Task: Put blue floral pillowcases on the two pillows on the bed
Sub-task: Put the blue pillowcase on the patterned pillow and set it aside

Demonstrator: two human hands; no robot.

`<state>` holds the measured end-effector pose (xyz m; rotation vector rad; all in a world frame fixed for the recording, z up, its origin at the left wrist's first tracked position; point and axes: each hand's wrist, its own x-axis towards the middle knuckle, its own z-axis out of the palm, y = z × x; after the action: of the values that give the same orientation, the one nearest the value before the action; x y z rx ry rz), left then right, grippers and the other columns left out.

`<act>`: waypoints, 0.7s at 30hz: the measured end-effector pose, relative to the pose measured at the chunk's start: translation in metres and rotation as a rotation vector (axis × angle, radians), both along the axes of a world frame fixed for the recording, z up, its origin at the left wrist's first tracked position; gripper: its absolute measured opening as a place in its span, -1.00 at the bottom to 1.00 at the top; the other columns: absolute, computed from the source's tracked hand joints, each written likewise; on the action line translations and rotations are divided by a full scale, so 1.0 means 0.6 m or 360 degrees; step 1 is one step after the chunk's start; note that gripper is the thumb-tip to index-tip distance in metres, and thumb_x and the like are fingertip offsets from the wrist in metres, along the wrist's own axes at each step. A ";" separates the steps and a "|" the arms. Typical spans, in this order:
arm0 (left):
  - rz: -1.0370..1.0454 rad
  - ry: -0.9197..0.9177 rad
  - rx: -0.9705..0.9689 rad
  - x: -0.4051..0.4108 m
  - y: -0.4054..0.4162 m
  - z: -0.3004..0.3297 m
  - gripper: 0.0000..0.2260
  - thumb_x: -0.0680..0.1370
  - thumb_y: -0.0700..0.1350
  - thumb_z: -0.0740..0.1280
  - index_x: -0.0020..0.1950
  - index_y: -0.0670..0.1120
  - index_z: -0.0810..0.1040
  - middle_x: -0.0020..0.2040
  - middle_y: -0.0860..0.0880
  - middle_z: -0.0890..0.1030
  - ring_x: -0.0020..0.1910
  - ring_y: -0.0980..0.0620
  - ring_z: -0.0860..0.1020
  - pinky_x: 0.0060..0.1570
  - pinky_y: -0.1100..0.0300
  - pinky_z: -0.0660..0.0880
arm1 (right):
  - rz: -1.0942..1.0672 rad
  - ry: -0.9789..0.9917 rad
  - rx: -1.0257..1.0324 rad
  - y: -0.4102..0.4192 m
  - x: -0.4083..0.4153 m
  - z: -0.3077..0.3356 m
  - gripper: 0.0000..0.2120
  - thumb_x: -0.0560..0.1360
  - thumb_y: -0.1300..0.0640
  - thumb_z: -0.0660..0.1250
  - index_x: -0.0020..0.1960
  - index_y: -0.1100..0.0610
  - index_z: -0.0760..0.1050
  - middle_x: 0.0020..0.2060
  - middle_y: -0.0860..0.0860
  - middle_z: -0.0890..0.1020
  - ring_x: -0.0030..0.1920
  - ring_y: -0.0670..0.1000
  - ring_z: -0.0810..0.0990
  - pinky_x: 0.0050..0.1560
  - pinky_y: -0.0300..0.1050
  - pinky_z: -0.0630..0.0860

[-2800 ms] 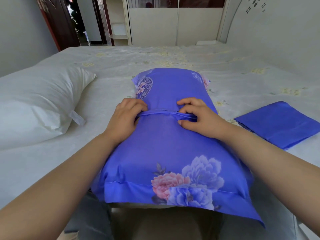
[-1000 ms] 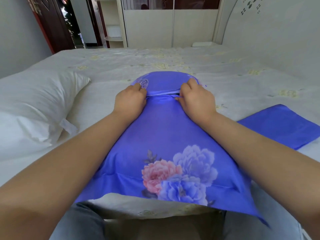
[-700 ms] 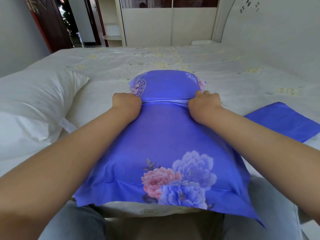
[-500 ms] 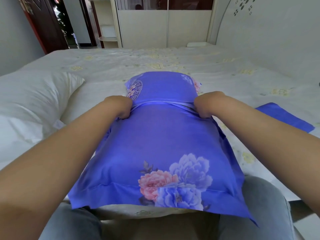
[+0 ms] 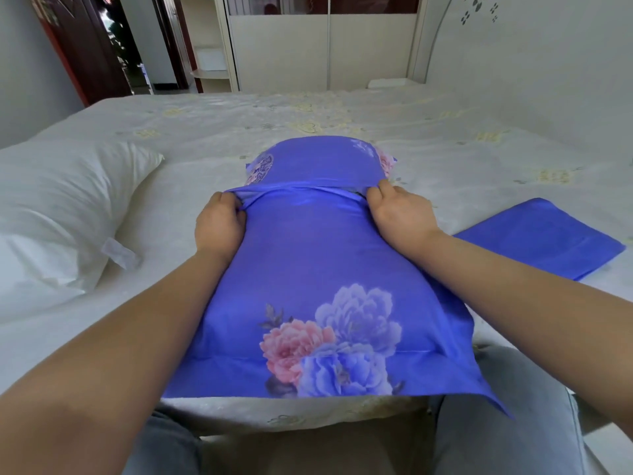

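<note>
Blue floral pillowcase [image 5: 308,255] nearly on 1st pillow; both hands [image 5: 219,224] [image 5: 400,214] pinching flap edge. White pillow [image 5: 65,207] left of it, 2nd case [image 5: 537,238] right, untouched.

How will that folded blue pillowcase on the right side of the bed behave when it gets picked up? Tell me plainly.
The folded pillowcase lies thin and flat on the bed, so it is probably light and floppy and would likely unfold if lifted by one edge. The same fabric bunches and shines where the left hand and right hand grip it, so it may be slippery.
</note>
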<state>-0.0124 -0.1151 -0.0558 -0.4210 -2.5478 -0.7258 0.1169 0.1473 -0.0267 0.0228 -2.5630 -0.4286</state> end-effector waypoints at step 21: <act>-0.0034 0.0075 -0.0169 0.030 0.043 0.021 -0.78 0.53 -0.23 0.17 0.16 -0.15 0.43 0.04 -0.19 0.51 -0.01 -0.23 0.49 -0.26 0.03 0.31 | -0.0606 -0.0577 -0.1313 0.061 -0.032 -0.010 -0.91 0.50 0.17 0.21 -0.02 0.16 0.40 0.03 0.15 0.55 0.00 0.18 0.52 -0.12 -0.11 0.33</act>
<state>0.0055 -0.0892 -0.0435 -0.4948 -2.5486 -0.5833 0.0974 0.1839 -0.0327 -0.7479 -2.9007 0.5762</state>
